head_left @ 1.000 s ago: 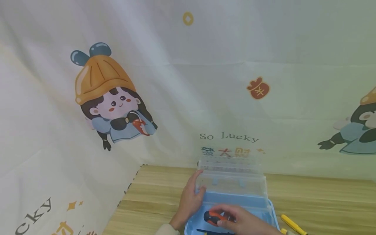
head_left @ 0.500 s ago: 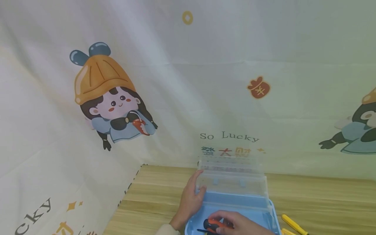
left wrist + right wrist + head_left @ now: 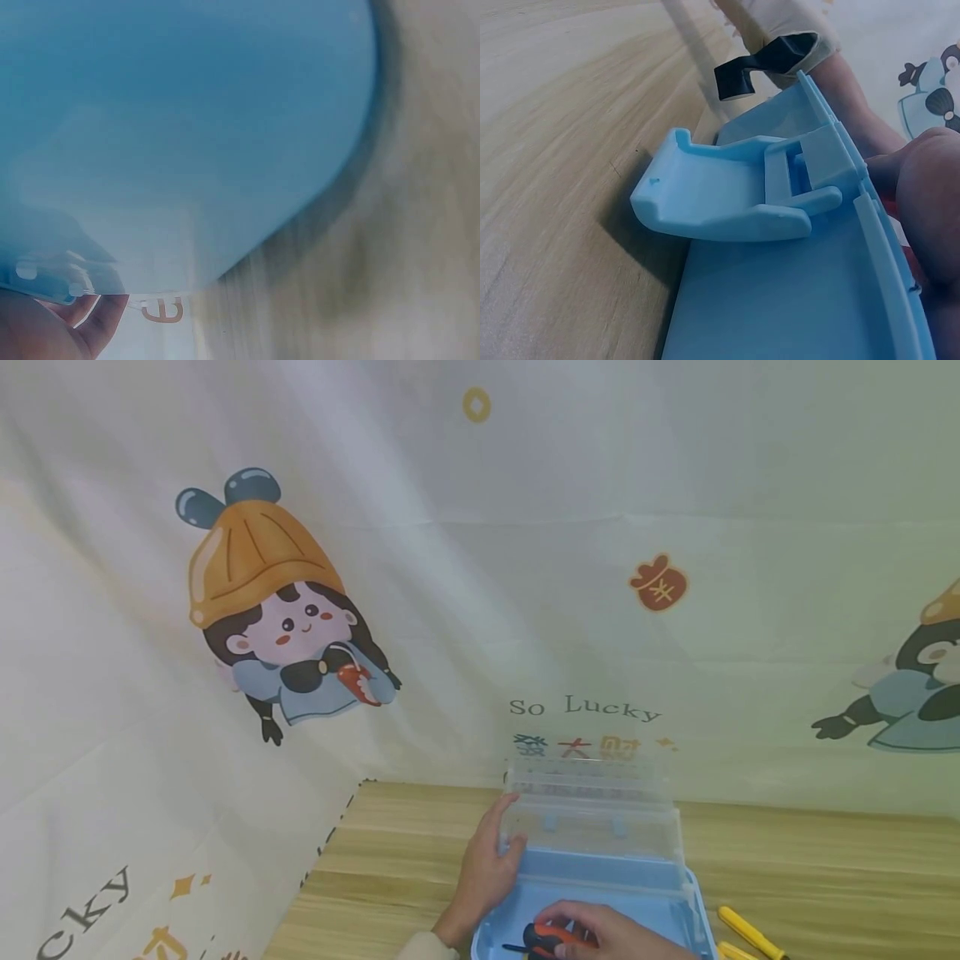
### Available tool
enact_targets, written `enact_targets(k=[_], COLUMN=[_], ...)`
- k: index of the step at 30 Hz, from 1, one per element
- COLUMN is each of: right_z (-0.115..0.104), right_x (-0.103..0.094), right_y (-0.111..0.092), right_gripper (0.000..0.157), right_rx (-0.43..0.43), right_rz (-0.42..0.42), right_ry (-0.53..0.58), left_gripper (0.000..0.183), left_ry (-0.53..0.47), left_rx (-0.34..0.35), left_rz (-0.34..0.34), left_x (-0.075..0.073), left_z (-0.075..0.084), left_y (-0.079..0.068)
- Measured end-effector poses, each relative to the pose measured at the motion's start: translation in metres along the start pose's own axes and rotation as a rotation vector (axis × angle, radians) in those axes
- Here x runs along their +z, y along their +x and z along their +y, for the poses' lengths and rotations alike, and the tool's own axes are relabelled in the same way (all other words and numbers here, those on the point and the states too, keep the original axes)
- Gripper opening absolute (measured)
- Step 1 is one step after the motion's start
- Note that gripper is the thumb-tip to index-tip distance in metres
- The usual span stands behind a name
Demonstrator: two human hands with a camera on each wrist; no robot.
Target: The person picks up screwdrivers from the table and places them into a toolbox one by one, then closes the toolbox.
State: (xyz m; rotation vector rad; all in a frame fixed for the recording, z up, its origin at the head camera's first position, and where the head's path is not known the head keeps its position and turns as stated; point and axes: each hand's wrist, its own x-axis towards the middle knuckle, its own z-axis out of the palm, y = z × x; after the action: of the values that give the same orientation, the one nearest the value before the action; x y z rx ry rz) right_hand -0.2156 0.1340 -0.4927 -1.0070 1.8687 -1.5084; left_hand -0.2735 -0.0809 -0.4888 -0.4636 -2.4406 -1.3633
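Orange-blk tool [image 3: 542,936], btwn R fingers [image 3: 568,909]

A red-and-black tool [image 3: 542,938] lies in the right hand [image 3: 603,935] over the blue box [image 3: 660,917], whose raised clear lid [image 3: 600,831] meets the left hand [image 3: 486,872].

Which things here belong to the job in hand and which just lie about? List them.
Seemingly in the job:
blue box
clear lid, left hand on it
red-and-black tool, in right hand
dark rod, partly hidden

Apparently lying about:
yellow-handled tool, on the table
yellow thing beside it
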Motion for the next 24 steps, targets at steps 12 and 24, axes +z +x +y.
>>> enact_targets(k=[12,24], right_z=[0.000,0.024], right_x=[0.002,-0.005], right_y=[-0.001,0.001], right_gripper=[0.037,0.041], right_rx=[-0.021,-0.003], right_rz=[0.025,-0.006], right_ry=[-0.022,-0.027], left_gripper=[0.054,0.054], left_ry=[-0.002,-0.009], left_rx=[-0.007,-0.007], left_rz=[-0.007,-0.003], left_x=[0.000,0.000], left_z=[0.000,0.000], left_y=[-0.001,-0.001])
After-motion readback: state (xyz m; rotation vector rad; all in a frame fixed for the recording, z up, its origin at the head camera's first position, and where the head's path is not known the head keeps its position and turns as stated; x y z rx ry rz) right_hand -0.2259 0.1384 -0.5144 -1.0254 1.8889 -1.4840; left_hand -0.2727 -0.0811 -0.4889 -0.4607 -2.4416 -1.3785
